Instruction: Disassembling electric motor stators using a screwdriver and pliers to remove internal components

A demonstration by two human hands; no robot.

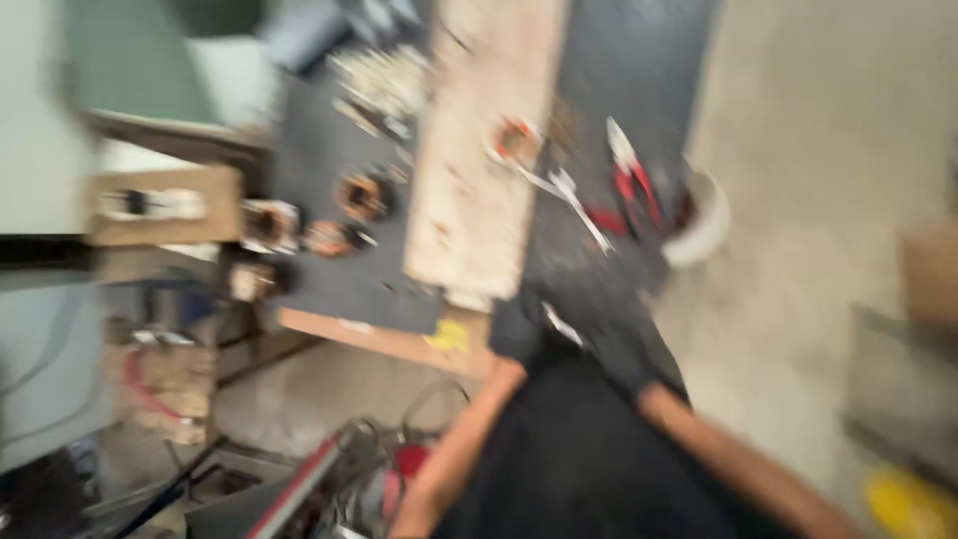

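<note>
Both hands in dark gloves, close together at the tabletop's near edge. Left hand (pixel 516 334) and right hand (pixel 624 344) seem closed around a small pale piece (pixel 562 324) between them; grip unclear through motion blur. Copper-wound coils (pixel 361 197) sit loose on the dark tabletop (pixel 329 279), red-handled pliers (pixel 631 180) beyond a wooden plank (pixel 489 150). Looks like mid-job: several coils still untouched. White bucket (pixel 704 225) contents unreadable.

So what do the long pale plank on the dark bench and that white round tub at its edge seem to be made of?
The long pale plank looks like bare, unfinished wood: light tan, matte, with darker specks and stains. The white round tub looks like plastic, going by its smooth, even white wall, though the blur leaves that open. The dark bench top reads as a matte black sheet; its material cannot be told.
</note>
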